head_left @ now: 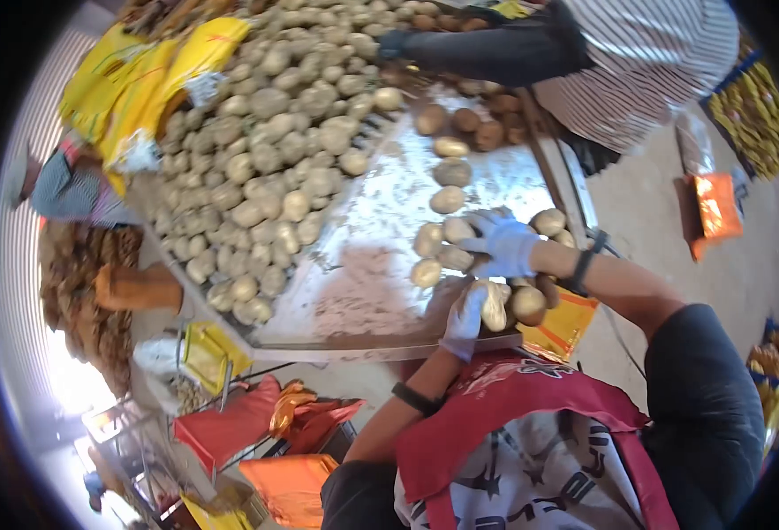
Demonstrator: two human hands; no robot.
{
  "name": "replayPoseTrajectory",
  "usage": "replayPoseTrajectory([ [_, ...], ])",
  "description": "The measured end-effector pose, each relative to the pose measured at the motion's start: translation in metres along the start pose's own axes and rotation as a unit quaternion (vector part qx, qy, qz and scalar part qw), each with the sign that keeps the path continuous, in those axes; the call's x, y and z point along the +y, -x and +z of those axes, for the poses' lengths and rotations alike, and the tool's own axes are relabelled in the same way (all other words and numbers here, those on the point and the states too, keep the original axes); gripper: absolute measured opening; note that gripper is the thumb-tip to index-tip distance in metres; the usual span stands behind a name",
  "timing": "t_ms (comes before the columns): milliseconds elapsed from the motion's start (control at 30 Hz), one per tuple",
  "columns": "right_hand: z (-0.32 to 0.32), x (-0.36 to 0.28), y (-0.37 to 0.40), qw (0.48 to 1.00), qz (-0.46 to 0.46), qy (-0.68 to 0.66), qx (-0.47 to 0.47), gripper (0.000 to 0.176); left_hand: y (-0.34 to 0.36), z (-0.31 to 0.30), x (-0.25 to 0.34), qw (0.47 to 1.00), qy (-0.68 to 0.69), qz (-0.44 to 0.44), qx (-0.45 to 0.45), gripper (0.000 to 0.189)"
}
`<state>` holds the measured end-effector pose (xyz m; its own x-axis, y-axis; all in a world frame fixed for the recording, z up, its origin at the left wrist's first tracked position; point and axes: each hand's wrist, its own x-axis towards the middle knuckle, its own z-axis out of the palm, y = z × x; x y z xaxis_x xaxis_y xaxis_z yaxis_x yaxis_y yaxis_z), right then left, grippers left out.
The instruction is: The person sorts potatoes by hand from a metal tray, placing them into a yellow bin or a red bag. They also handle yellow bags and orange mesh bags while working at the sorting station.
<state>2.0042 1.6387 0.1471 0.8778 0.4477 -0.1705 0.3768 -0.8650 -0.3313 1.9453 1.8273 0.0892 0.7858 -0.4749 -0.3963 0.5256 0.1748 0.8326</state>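
Gently, we cupped a potato (495, 306) in our left hand (465, 320); our right hand (504, 246) lay spread over the cluster (434, 240) at one o'clock, best raked lightly.

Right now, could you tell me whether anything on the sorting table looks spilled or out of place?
Only a brownish patch of soil smeared across the bare metal table, beside the potatoes under the right hand; nothing else stands out.
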Motion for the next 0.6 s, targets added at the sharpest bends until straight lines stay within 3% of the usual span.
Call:
replayPoseTrajectory([
  [33, -0.010, -0.004, 0.013, 0.998, 0.016, 0.035, -0.057, 0.049, 0.026, 0.003, 0.046, 0.988, -0.140, 0.038, 0.055, 0.041],
  [67, -0.008, 0.002, 0.028, 0.997, -0.028, 0.060, -0.046, 0.047, 0.021, -0.028, 0.034, 0.921, -0.301, 0.233, 0.088, 0.037],
  [133, -0.017, 0.002, 0.043, 0.990, 0.032, 0.076, -0.116, 0.051, 0.015, -0.069, 0.034, 0.949, -0.206, 0.191, 0.141, 0.035],
  [200, -0.025, -0.001, 0.028, 0.985, 0.121, 0.026, -0.123, 0.054, -0.010, -0.099, 0.016, 0.980, -0.016, 0.108, 0.169, 0.035],
  [267, -0.033, -0.012, -0.004, 0.998, 0.049, -0.042, 0.027, 0.055, -0.035, -0.103, 0.014, 0.994, 0.036, 0.042, 0.089, 0.040],
  [300, -0.022, -0.012, -0.026, 0.995, 0.000, -0.042, 0.087, 0.053, -0.047, -0.087, 0.010, 0.999, -0.030, 0.026, 0.014, 0.045],
  [333, -0.014, -0.014, -0.045, 0.997, -0.027, -0.040, 0.063, 0.053, -0.047, -0.050, 0.019, 0.935, -0.248, 0.222, 0.124, 0.050],
  [367, -0.009, -0.016, -0.061, 0.997, -0.051, -0.037, 0.038, 0.053, -0.060, -0.048, -0.017, 0.947, -0.247, 0.164, 0.127, 0.053],
  [400, -0.002, -0.015, -0.072, 0.997, -0.073, -0.032, 0.013, 0.053, -0.042, -0.034, 0.018, 0.977, -0.200, 0.050, 0.050, 0.055],
  [433, 0.012, -0.005, -0.072, 0.993, -0.083, 0.074, -0.035, 0.051, -0.039, -0.030, 0.003, 0.989, -0.124, 0.060, 0.047, 0.056],
  [467, -0.003, -0.011, -0.062, 0.983, -0.113, 0.124, -0.070, 0.046, -0.031, -0.030, -0.010, 0.986, -0.131, 0.050, 0.094, 0.052],
  [533, -0.007, -0.005, -0.046, 0.971, -0.144, 0.143, -0.126, 0.043, 0.007, -0.039, 0.027, 0.992, -0.089, 0.066, 0.067, 0.047],
  [600, -0.043, -0.028, -0.071, 0.959, -0.064, 0.074, -0.265, 0.043, 0.033, -0.073, 0.048, 0.961, -0.150, 0.209, 0.105, 0.043],
])
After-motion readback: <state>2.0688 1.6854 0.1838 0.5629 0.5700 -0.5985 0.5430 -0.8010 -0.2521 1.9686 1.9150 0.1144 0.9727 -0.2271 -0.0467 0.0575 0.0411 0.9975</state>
